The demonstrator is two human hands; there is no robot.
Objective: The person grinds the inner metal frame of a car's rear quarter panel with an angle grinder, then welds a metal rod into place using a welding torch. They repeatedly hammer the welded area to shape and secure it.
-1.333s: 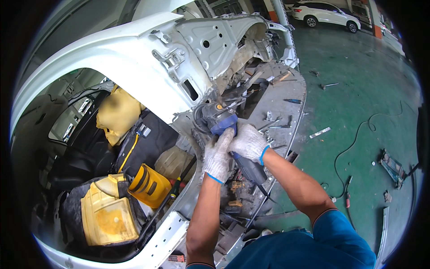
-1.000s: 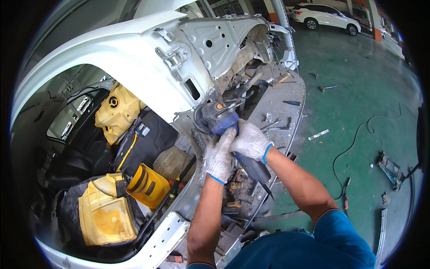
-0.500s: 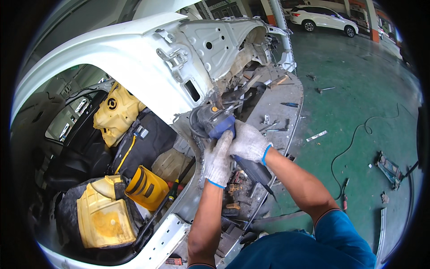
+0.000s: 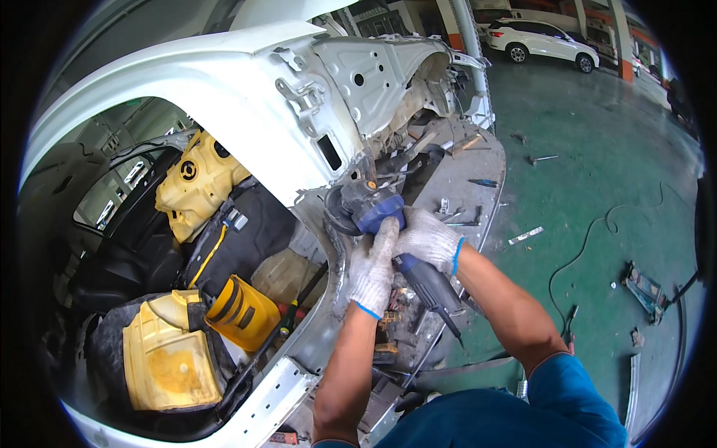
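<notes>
In white knitted gloves with blue cuffs, my left hand (image 4: 371, 270) and my right hand (image 4: 426, 240) are closed on a blue and dark angle grinder (image 4: 379, 214), thumb of the left over its blue housing. The grinder's head and guard face up and left, against or very near the bare-metal seam (image 4: 323, 224) of the white car body (image 4: 224, 89); whether it touches I cannot tell. Its dark handle (image 4: 427, 285) slopes down to the right between my forearms, cord trailing from the end.
A metal platform (image 4: 455, 179) holds scattered tools beside the body. Inside the car lie yellow parts (image 4: 196, 175) and a yellow face shield (image 4: 240, 313). On the green floor (image 4: 575, 164) are cables and a jack-like tool (image 4: 646, 295). A white car (image 4: 541, 41) stands behind.
Both hands and the grinder have shifted slightly right and down in the picture. The car body has shifted right too, with the view, while my grip stays the same.
</notes>
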